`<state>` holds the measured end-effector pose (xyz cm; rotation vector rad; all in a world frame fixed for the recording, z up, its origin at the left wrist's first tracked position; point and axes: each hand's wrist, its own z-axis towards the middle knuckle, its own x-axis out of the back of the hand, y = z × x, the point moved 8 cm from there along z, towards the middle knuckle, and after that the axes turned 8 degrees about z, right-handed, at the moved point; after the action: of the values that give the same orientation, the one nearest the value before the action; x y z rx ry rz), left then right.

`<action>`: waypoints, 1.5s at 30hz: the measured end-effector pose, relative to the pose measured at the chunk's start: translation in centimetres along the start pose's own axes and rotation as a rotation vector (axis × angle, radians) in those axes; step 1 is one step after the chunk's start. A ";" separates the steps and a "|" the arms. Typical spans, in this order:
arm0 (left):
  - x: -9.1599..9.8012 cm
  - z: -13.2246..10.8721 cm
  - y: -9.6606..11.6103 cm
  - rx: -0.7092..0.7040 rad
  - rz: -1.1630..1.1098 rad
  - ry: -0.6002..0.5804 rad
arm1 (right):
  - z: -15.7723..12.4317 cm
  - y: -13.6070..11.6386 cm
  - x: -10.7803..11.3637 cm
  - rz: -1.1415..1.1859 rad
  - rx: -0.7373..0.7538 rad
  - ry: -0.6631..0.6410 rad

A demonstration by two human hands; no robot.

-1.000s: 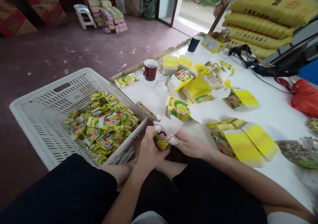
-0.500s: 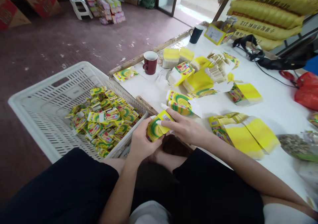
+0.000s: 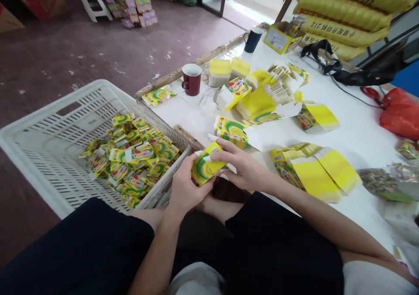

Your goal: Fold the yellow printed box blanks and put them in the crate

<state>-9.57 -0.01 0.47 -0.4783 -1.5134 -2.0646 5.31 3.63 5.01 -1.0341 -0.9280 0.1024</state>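
Yellow: holding carton (image 3: pixel 203 168) near basket (image 3: pixel 101 84) with left grip (image 3: pixel 186 186) closed around it, touching its end with right grip (image 3: pixel 244 164), can't tell if pinching. Looks partway, with boxes (image 3: pixel 140 151) heaped in basket, stacks (image 3: pixel 314 173) remaining on bench (image 3: pixel 353 129).

On my feed, the small box (image 3: pixel 204 168) at near centre is yellow with curving green bands and a black-and-white barcode. To its left I see a greyish-white basket (image 3: pixel 36 144), its walls patterned with slots, and a heap of packets (image 3: pixel 134 177) in yellow and green with touches of red. The table (image 3: pixel 353 129) is white. Farther off, I make out a dark red mug (image 3: pixel 190 83), white inside; at far right, yellow sacks (image 3: pixel 342 26) with black lettering.
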 end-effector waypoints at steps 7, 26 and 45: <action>-0.5 0.4 -0.1 0.001 -0.039 -0.108 | -0.2 0.0 0.1 -0.080 0.027 -0.167; -4.3 -1.2 -6.6 0.833 -1.123 0.301 | -2.7 11.6 7.9 -0.534 -0.601 0.369; -3.9 -2.0 -4.1 0.540 -0.912 0.313 | 0.7 2.5 -0.9 0.381 -0.275 0.062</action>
<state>-8.88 -0.16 -5.44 0.8465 -2.1983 -2.0069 5.08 4.98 2.68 -1.4554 -0.6909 0.2640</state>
